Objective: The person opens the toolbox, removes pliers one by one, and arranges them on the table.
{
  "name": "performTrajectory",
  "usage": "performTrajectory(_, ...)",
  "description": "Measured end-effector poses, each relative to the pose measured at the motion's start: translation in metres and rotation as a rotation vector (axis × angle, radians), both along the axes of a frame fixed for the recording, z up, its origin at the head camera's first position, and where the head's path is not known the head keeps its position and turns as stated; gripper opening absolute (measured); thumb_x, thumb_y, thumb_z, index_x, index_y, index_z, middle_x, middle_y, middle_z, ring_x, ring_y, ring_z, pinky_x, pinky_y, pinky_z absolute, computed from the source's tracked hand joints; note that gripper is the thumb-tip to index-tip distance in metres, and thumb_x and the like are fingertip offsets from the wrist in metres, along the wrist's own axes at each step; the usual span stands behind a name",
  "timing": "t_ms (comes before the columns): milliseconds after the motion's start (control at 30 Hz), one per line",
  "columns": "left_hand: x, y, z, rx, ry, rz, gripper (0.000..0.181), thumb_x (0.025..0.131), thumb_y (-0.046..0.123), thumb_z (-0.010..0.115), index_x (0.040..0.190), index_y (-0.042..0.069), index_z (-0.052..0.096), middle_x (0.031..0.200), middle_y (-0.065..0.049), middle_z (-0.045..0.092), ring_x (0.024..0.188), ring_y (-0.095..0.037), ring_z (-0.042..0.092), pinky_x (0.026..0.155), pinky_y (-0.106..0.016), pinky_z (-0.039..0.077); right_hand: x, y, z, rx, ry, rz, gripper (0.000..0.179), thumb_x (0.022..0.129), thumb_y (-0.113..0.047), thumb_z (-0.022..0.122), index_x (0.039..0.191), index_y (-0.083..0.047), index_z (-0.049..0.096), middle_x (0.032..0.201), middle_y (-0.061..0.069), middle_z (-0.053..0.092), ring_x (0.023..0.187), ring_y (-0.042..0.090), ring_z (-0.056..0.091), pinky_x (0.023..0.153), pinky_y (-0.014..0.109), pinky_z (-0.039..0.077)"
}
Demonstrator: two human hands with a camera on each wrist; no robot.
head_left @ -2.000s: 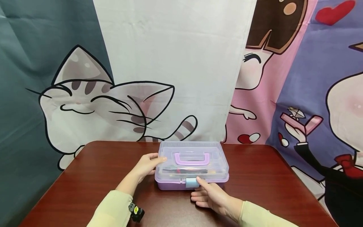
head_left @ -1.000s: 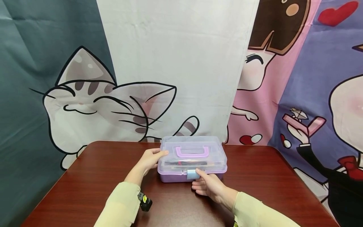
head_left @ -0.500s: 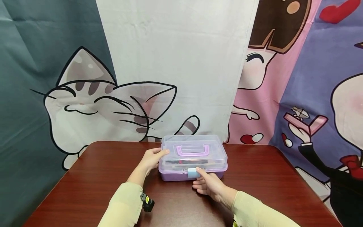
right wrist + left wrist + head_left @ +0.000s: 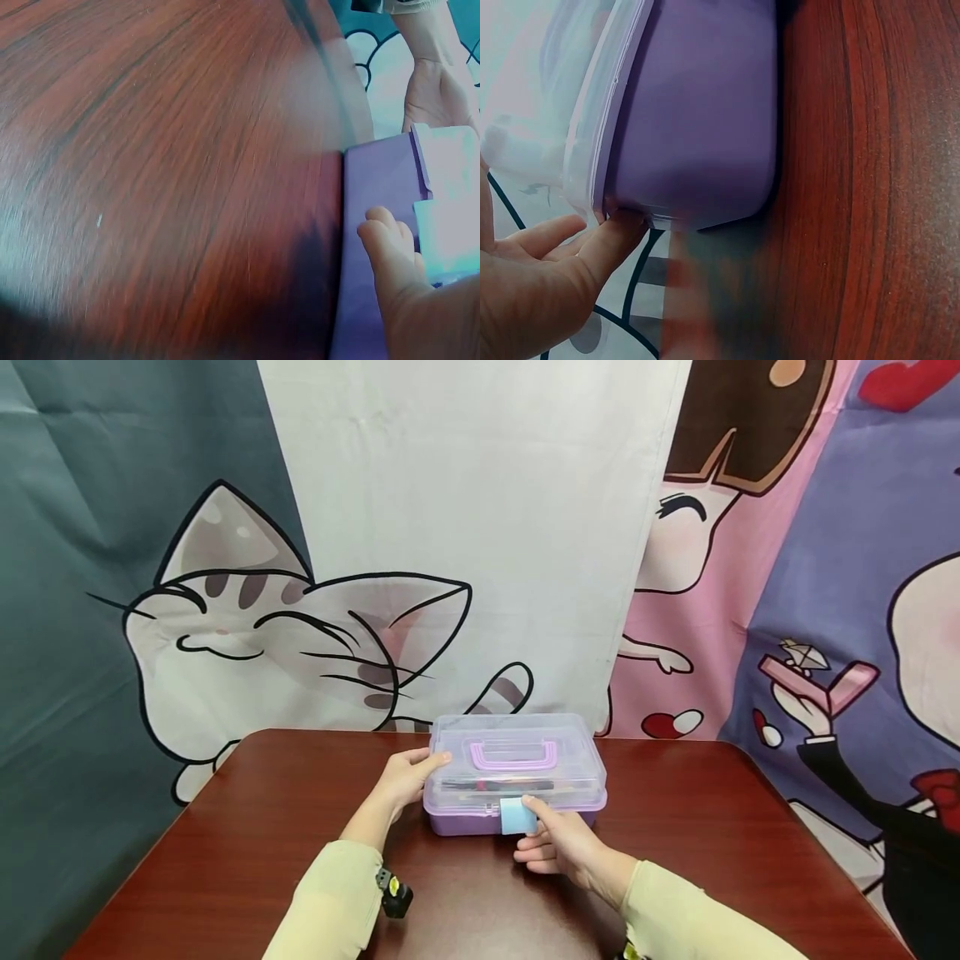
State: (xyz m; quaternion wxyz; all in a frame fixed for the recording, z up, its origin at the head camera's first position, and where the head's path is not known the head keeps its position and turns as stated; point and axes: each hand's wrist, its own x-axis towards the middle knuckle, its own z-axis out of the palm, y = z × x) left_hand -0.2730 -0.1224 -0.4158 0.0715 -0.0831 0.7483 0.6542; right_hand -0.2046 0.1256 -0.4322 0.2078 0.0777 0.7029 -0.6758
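Observation:
A purple storage box (image 4: pixel 465 824) with a clear lid (image 4: pixel 573 747) and lilac handle (image 4: pixel 513 766) sits near the table's far side. Its lid is down, and slim pen-like items (image 4: pixel 498 786) show through the front. My left hand (image 4: pixel 402 783) holds the left end, thumb on the lid; in the left wrist view its fingers (image 4: pixel 619 238) curl in under the rim. At the front, my right hand (image 4: pixel 573 847) pinches the light blue latch (image 4: pixel 516 818), thumb at its upper edge. The latch (image 4: pixel 450 236) stands out from the purple wall in the right wrist view.
The box rests on a reddish-brown wooden table (image 4: pixel 675 843) with rounded far corners. Behind it hangs a cartoon-printed cloth (image 4: pixel 480 485) right at the far edge. A small black device (image 4: pixel 395 895) is strapped on the left wrist.
The box has shifted a little toward the table's far edge, with both hands moving along. Over the last half second the latch has swung outward under the right thumb and looks larger.

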Motion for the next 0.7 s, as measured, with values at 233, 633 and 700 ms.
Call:
performTrajectory(233,-0.001,0.002,0.0,0.016,-0.004,0.003,0.07,0.083,0.037,0.07,0.137,-0.001,0.046,0.125,-0.022,0.059,0.096,-0.018,0.063,0.083,-0.037,0.057,0.003,0.007,0.011,0.148,0.101,0.025,0.067,0.087,-0.055,0.056,0.101,0.011,0.054,0.078,0.016,0.071,0.065,0.021,0.07,0.061,0.038,0.059)
performTrajectory(633,0.001,0.002,0.001,0.011,0.006,-0.005,0.071,0.083,0.038,0.07,0.137,-0.001,0.045,0.124,-0.021,0.06,0.094,-0.017,0.063,0.082,-0.036,0.057,0.006,0.01,0.025,0.39,0.412,0.098,0.038,0.089,-0.031,0.064,0.086,0.007,0.069,0.073,0.013,0.068,0.067,0.018,0.067,0.058,0.035,0.058)
performTrajectory(700,0.001,0.001,0.001,0.011,0.0,0.003,0.07,0.083,0.038,0.07,0.137,0.0,0.046,0.123,-0.02,0.061,0.093,-0.016,0.064,0.081,-0.035,0.057,0.006,0.011,0.025,0.421,0.459,0.121,0.037,0.089,-0.029,0.064,0.082,0.007,0.07,0.071,0.011,0.067,0.066,0.018,0.066,0.055,0.031,0.057)
